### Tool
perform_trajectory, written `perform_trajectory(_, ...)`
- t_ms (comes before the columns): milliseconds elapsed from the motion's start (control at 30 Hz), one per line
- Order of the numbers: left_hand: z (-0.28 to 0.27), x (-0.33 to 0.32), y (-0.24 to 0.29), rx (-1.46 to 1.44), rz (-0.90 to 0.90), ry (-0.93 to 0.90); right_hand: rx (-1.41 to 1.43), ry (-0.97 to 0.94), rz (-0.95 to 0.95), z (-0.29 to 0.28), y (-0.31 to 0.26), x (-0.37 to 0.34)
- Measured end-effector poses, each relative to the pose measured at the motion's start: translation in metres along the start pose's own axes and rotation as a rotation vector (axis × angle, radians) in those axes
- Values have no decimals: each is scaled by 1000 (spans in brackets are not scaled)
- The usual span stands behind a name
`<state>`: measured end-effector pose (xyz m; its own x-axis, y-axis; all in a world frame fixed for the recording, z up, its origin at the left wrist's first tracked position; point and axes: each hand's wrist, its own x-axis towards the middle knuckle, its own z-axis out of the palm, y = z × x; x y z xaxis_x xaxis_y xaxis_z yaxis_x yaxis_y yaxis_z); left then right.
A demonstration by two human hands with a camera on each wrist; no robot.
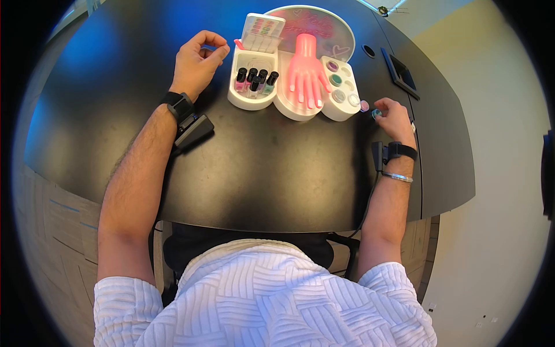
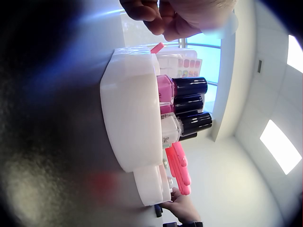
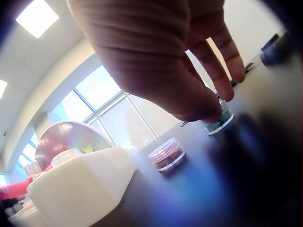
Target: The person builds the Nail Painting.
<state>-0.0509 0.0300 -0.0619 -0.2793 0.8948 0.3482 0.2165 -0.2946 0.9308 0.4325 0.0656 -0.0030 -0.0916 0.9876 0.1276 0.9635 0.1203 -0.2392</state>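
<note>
The right hand (image 1: 395, 120) pinches a small teal jar (image 1: 376, 114) on the table, right of the white nail set; in the right wrist view, thumb and fingers are around the green jar (image 3: 221, 124). A pink jar (image 3: 166, 154) stands beside it. Left of the set, the left hand (image 1: 198, 65) hovers with fingers curled near the upright clear-lidded case (image 1: 263, 33), holding nothing visible. Polish bottles (image 1: 255, 81) stand in the set's left tray (image 1: 250, 104). A pink model hand (image 1: 306, 66) rises in the middle, and several round jars sit in the right tray (image 1: 338, 113).
An oval mirror-like panel (image 1: 332, 29) stands behind the model hand. On the dark table (image 1: 277, 173), a black rectangular recess (image 1: 400, 72) and a round hole (image 1: 368, 51) lie at the far right. A cable runs from the right wrist camera.
</note>
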Motion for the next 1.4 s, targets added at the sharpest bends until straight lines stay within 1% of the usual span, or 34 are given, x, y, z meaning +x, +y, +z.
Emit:
perform_trajectory(233, 0, -1, 4, 13, -21, -12, -9, 11, 7, 0, -3, -1)
perform_trajectory(333, 0, 1, -1, 4, -1, -5, -21, 32, -35, 3, 3, 2)
perform_trajectory(500, 0, 0, -1, 13, -10, -3, -29, -7, 6, 2, -2, 2)
perform_trajectory(633, 0, 1, -2, -1, -5, -11, -33, -14, -3, -1, -6, 0)
perform_trajectory(700, -1, 1, -1, -1, -9, -18, -35, 58, -20, -2, -9, -2)
perform_trajectory(733, 0, 1, -1, -1, -9, -17, -36, 58, -21, -2, -11, -2)
perform_trajectory(800, 0, 1, -1, -1, 1, -14, 19, 190, -133, -3, -18, -2)
perform_trajectory(833, 0, 1, -1, 0, 0, -14, 19, 189, -134, -2, -23, -1)
perform_trajectory(900, -1, 1, -1, 15, -10, -21, 178, 299, -324, 2, -35, 1)
perform_trajectory(933, -1, 1, -1, 16, -9, -22, 179, 299, -324, 4, -41, 1)
perform_trajectory(1033, 0, 2, -4, 2, 30, 11, 221, 330, -486, 11, -55, 1)
perform_trajectory(1133, -1, 1, -1, 19, -1, -13, 232, 324, -534, 15, -72, -2)
perform_trajectory(1267, -1, 1, -1, 15, 7, -29, 216, 322, -514, 19, -76, -1)
perform_trajectory(1333, -1, 1, -1, 8, 13, -28, 185, 349, -552, 20, -76, -1)
perform_trajectory(1400, -1, 0, 0, 26, 4, -26, 159, 332, -546, 18, -76, -1)
